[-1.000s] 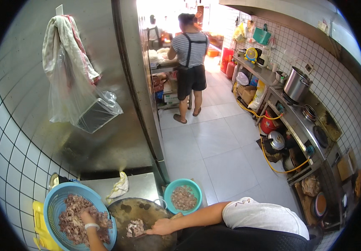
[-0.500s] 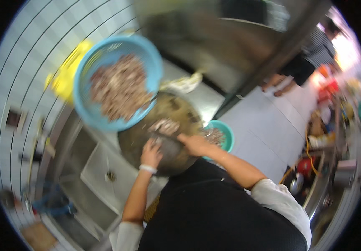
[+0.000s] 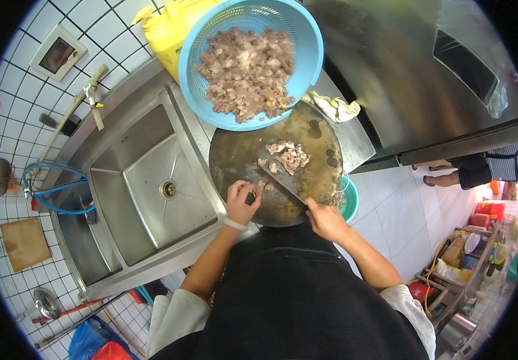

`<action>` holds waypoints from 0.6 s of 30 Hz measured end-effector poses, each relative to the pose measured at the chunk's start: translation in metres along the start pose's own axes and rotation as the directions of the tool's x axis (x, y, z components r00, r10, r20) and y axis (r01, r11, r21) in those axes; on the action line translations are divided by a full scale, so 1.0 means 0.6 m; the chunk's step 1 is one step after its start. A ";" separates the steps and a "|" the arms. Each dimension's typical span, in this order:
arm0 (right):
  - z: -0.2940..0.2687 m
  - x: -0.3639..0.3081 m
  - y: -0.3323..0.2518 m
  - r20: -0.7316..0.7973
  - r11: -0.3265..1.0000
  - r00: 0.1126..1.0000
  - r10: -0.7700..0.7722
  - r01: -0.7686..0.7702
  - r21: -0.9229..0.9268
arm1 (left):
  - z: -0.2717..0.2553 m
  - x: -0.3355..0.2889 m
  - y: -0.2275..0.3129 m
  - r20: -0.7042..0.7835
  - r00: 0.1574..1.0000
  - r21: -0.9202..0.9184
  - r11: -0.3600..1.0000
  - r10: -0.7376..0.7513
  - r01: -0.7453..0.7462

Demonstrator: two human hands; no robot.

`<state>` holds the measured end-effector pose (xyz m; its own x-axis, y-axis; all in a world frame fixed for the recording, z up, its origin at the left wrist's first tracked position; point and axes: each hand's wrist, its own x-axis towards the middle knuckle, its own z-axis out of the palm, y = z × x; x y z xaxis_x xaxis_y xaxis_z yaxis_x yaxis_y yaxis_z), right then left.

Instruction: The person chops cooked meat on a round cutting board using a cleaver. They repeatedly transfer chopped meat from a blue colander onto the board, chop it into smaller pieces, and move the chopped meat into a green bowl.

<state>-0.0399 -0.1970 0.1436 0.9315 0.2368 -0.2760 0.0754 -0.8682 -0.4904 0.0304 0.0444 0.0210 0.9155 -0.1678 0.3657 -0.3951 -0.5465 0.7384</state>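
Observation:
A round, dark-stained chopping board [image 3: 229, 159] lies in front of me. My right hand [image 3: 326, 222] is closed around the handle of a knife [image 3: 290, 191], its blade reaching up and left across the board. My left hand [image 3: 242, 204], with a white band at the wrist, is closed with its fingertips on a piece of meat [image 3: 260, 188], left of the blade. Beyond the blade sits a small heap of cut meat [image 3: 293, 158]. A big blue colander [image 3: 307, 57] full of meat pieces [image 3: 247, 72] stands at the board's far edge.
To the left is a steel sink [image 3: 133, 180] with a tap [image 3: 94, 105]. A yellow jug [image 3: 172, 30] stands behind the colander, a cloth [image 3: 334, 108] right of it. A green basin [image 3: 350, 201] sits below the board's right side. Another person [image 3: 481, 168] stands at far right.
My view has turned and steadied, so the sink shows more fully. The knife blade, seen broad and blurred before, now appears thin and edge-on. Both hands remain over the board.

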 end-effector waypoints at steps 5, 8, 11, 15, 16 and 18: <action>0.021 0.029 -0.034 0.138 0.992 0.987 -0.080 0.093 -0.088 | 0.018 -0.003 -0.025 0.015 0.991 0.015 0.991 0.134 -0.135; 0.062 0.073 -0.052 0.089 0.993 0.991 -0.103 0.108 -0.046 | 0.018 -0.005 -0.017 0.056 0.991 0.020 0.992 0.124 -0.126; 0.073 0.130 -0.054 0.075 0.990 0.990 -0.117 0.122 -0.068 | 0.004 0.001 -0.020 0.076 0.994 -0.071 0.995 0.080 -0.075; 0.008 0.098 -0.030 0.108 0.983 0.984 -0.144 0.154 -0.095 | 0.004 -0.003 -0.027 0.050 0.995 -0.091 0.992 0.088 -0.084; -0.007 0.080 -0.040 0.152 0.983 0.980 -0.128 0.146 -0.113 | 0.008 -0.008 -0.029 0.047 0.995 -0.077 0.993 0.090 -0.086; -0.022 0.051 -0.053 0.231 0.983 0.967 -0.109 0.138 -0.117 | 0.009 -0.003 -0.022 0.055 0.991 -0.043 0.992 0.123 -0.120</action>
<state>-0.0090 -0.1677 0.1617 0.8103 0.4239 -0.4046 0.2447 -0.8721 -0.4238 0.0345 0.0475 0.0075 0.8629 -0.2781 0.4219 -0.5052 -0.4868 0.7126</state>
